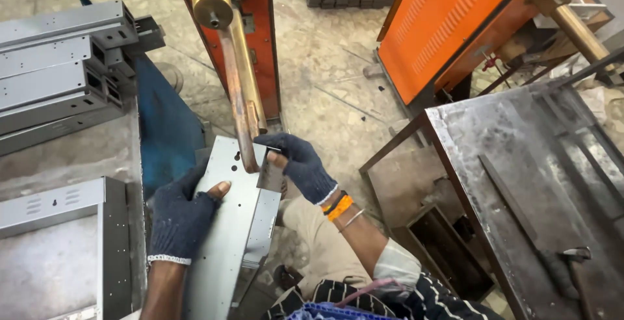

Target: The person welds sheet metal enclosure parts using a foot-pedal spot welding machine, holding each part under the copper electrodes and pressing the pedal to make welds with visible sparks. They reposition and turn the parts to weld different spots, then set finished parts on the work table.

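Panel (pixel 231 229) lay lengthwise away from the person — left hand (pixel 182 219) clamped on its left edge, right hand (pixel 300 164) pinching a small bracket (pixel 270 176) nearer the copper rod (pixel 242 109).

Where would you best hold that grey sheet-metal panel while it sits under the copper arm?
Probably as shown: the left hand grips the sheet-metal panel on its long left edge, mid-length, and the right hand pinches the upper right corner. The panel is long and tilted, so two spread grips steady it, clear of the copper arm.
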